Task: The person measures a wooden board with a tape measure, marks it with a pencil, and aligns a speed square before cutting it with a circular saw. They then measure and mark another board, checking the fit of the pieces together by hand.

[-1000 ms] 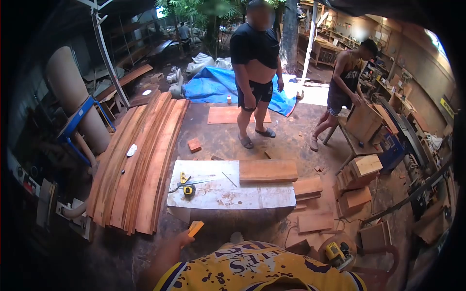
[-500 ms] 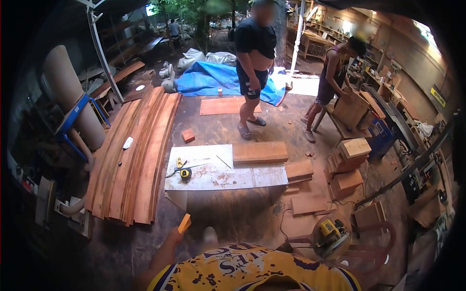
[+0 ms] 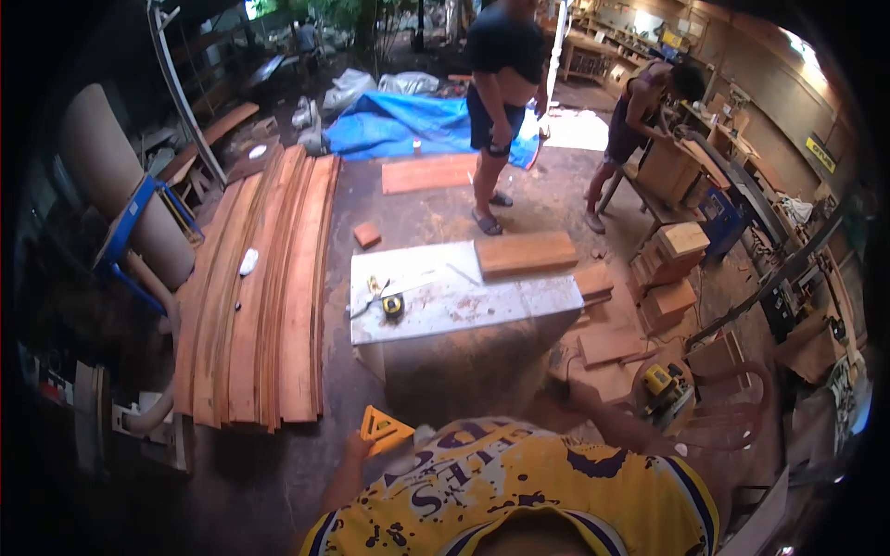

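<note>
"Just this side of the white-topped bench (image 3: 436,326), the left hand (image 3: 353,450) has a yellow triangular square (image 3: 387,432) pinched by one corner, flat face showing. Looks fine to me, what's the worry?"

"One-corner hold, mostly. It sticks out toward the bench's near edge, so I reckon a careless swing could clip that edge and twist it loose. A drop onto the hard floor might ding it, and a dinged square reads wrong."

"Fair. And the right hand (image 3: 582,396)?"

"Down by the bench's near right corner, too blurry and shadowed to tell if it's gripping anything. Boards (image 3: 610,346) lie on the floor right of the bench, so a step that way could be a trip, imo."

"Power tool (image 3: 662,382) too, right?"

"Yep, on a chair (image 3: 768,403) further right of the bench. Bump the chair and it might tip. Also, the thick block (image 3: 527,254) sits along the bench's far edge, so a hard knock could shove it off."
</note>
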`<state>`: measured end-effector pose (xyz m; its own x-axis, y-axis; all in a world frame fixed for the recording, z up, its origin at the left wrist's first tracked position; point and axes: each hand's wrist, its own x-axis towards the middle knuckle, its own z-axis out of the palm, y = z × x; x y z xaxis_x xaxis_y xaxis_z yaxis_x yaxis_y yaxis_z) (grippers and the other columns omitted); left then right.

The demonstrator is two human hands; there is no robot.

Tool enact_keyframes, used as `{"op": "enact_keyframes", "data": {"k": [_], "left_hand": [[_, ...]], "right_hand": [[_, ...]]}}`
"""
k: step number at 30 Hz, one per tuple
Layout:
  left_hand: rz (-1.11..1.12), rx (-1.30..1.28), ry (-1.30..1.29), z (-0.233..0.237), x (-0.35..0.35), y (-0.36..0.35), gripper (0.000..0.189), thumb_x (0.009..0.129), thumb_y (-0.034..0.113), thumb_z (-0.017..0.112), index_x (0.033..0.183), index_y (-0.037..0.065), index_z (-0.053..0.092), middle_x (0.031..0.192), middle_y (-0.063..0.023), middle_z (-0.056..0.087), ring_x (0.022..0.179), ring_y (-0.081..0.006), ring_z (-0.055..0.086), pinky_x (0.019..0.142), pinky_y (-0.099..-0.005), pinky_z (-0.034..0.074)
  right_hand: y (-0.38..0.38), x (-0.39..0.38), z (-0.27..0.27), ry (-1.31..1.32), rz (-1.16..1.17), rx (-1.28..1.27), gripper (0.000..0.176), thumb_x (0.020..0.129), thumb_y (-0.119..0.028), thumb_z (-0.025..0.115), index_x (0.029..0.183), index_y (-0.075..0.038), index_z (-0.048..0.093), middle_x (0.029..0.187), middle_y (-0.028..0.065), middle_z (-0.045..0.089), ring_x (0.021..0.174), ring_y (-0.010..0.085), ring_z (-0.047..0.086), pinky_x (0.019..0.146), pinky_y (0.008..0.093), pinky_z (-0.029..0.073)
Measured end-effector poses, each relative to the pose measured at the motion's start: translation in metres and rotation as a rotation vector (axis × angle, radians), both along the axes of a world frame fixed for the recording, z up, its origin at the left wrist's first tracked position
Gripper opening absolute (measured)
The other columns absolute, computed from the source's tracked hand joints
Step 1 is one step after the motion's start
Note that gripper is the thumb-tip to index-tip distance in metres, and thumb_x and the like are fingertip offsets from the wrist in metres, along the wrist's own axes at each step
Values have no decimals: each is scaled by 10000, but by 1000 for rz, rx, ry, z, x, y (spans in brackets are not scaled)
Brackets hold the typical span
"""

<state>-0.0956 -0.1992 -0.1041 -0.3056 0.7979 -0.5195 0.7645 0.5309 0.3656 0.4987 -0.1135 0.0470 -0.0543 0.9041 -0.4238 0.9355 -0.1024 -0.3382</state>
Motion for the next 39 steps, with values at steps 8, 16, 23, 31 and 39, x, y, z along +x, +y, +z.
{"op": "enact_keyframes", "data": {"k": [8, 16, 23, 31, 39], "left_hand": [[169, -77, -16, 18, -74, -41, 402, 695, 202, 784, 1020, 10, 646, 975, -196, 690, 909, -326, 681, 773, -424, 531], [365, 118, -222, -80, -103, -55, 341, 668, 156, 735, 978, 22, 687, 928, -183, 704, 878, -312, 693, 758, -404, 538], [305, -36, -350, -75, -122, -89, 327, 709, 177, 741, 982, 2, 701, 883, -160, 713, 803, -265, 700, 712, -381, 533], [332, -308, -203, 7, -112, -50, 346, 741, 225, 743, 979, -17, 679, 882, -169, 705, 778, -262, 691, 701, -378, 516], [105, -80, -72, 9, -102, 38, 442, 759, 350, 704, 1054, 23, 677, 1008, -223, 682, 987, -354, 659, 833, -438, 519]], "right_hand": [[119, -143, 90, 101, 124, 350, 538, 652, -204, 725, 1141, -68, 546, 1030, 206, 657, 972, 392, 636, 815, 449, 511], [236, -250, 104, 35, 329, 455, 442, 644, -211, 717, 1042, -92, 565, 972, 178, 651, 920, 386, 632, 767, 455, 506], [270, -280, 26, -101, 340, 339, 438, 748, -175, 690, 1148, -94, 530, 1100, 184, 616, 1018, 360, 622, 847, 460, 507], [270, -289, 32, -140, 254, 394, 383, 763, -126, 647, 1133, -99, 552, 1114, 164, 598, 1066, 347, 587, 883, 452, 460], [274, -287, 27, -120, 262, 506, 265, 834, -87, 555, 1098, -86, 562, 1095, 160, 604, 1038, 339, 594, 867, 455, 467]]}}
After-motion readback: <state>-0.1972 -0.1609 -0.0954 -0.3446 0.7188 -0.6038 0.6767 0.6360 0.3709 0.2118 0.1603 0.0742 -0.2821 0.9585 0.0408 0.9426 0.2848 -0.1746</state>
